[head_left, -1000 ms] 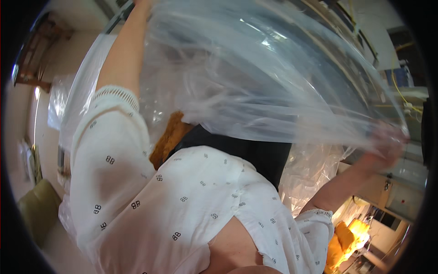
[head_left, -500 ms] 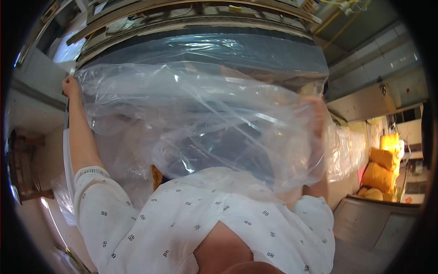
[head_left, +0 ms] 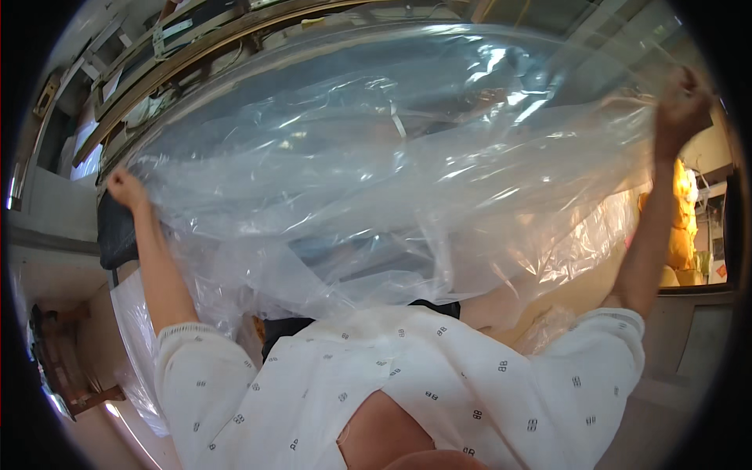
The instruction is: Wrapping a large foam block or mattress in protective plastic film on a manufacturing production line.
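Note:
A wide clear plastic sheet (head_left: 376,180) is stretched between my two hands, wrinkled and shiny, drooping toward my lap. At its far left corner my left hand (head_left: 127,189) is closed on the edge. Raised at the far right, my right hand (head_left: 685,106) is closed on the opposite end, slightly blurred. Through the film a dark bluish surface shows beneath; whether the film has one layer or more I cannot tell.
Beyond the sheet runs a machine frame with long wooden rails (head_left: 196,70). Yellow bundles (head_left: 684,227) are stacked at the right. More crumpled clear plastic (head_left: 139,345) hangs at the lower left, near a brown wooden stand (head_left: 74,356).
My right hand has swung outward and up to the far right, spreading the plastic sheet wide. My left hand keeps its grip at the left, a little lower in the picture.

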`<state>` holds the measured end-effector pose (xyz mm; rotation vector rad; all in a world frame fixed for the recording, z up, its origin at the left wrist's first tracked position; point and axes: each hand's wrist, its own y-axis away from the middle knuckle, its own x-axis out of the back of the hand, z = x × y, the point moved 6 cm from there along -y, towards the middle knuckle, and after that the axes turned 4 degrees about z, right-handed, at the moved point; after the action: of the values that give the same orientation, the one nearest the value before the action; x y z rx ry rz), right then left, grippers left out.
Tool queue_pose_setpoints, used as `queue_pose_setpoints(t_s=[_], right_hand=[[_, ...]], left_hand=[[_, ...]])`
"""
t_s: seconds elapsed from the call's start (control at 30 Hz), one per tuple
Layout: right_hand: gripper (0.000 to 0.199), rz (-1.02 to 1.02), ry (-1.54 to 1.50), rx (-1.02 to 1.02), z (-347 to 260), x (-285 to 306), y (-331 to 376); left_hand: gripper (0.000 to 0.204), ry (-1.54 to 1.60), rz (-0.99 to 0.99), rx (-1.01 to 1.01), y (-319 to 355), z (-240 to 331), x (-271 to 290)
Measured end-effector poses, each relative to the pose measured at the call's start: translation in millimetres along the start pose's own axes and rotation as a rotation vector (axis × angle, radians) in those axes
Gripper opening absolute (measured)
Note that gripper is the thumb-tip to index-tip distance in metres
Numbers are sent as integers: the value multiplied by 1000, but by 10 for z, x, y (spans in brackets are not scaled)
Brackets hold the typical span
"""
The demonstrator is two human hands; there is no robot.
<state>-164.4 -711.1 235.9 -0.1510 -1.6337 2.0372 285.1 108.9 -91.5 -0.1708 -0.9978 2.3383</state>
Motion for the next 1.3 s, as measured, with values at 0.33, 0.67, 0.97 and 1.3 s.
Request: queue_pose_setpoints(t_s=[0.33, 0.67, 0.97, 1.3], right_hand=[[49, -768, -588, -286, -1476, -1507, 1863], [18, -970, -945, -326, -1281, -2081, 2090], [28, -921, -659, -285, -1034, -1796, 2269], [23, -1160, -1113, -619, -1387, -1839, 2237]], left_hand=[[28, -563, -219, -242, -640, -533, 1424], [30, -711, -238, -243, -590, -401, 1324], [30, -685, -184, -222, -717, -629, 1417], [32, -691, -208, -216, -671, -592, 1467]])
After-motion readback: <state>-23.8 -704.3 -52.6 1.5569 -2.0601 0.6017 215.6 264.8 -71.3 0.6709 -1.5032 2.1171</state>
